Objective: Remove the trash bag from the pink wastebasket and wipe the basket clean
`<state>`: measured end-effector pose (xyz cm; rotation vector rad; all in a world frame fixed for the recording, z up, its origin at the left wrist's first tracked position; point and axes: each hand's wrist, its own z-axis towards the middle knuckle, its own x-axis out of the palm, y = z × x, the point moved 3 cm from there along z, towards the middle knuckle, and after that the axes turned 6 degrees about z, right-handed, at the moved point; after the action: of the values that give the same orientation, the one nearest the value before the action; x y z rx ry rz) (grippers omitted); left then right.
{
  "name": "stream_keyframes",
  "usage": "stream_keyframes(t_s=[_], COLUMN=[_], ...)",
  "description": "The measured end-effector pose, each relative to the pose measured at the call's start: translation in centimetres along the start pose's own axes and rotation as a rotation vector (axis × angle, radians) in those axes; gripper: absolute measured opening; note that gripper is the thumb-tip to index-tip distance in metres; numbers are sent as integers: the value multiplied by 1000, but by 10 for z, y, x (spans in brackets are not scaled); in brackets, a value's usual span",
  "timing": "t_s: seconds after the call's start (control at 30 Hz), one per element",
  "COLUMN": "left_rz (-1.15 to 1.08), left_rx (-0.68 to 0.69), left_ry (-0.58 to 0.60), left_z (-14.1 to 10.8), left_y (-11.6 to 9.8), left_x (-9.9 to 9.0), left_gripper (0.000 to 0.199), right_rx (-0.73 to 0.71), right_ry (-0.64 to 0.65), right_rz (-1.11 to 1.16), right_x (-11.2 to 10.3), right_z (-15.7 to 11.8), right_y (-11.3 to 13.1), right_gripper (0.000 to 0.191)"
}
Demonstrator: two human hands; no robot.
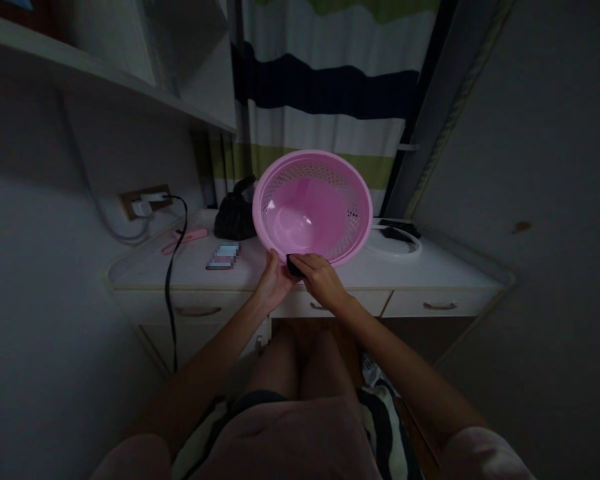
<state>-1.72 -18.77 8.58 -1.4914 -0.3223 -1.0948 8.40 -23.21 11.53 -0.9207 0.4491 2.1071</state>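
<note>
A white desk point(190, 267) with drawers was seen below a striped curtain point(330, 80), and on it a pink perforated basket point(313, 207) was tilted up on its near rim, its opening turned toward the camera. The rim was gripped by the left hand point(275, 280). A small dark object point(294, 265), too dim to identify, was pinched against the rim by the right hand point(323, 279).

home bedrm | striped curtain point(325, 87), desk w/ drawers point(420, 270) (dim), wall shelf point(105, 73)
</note>
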Motion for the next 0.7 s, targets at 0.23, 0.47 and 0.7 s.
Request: stream_keyframes(t_s=[0.23, 0.47, 0.7], left_rz=[101, 229, 281], left_rx=[29, 58, 78], left_ry=[-94, -124, -129], left_z=[-5, -5, -4], left_y=[-2, -12, -8], left_x=[3, 1, 1], left_gripper=[51, 51, 51], right_rx=[-31, -55, -15], right_ry=[14, 62, 3], right_rz=[-55, -114, -77], right_x=[-14, -44, -27], right_z=[-29, -50, -52], right_y=[-20, -68, -65], right_gripper=[43, 37, 36])
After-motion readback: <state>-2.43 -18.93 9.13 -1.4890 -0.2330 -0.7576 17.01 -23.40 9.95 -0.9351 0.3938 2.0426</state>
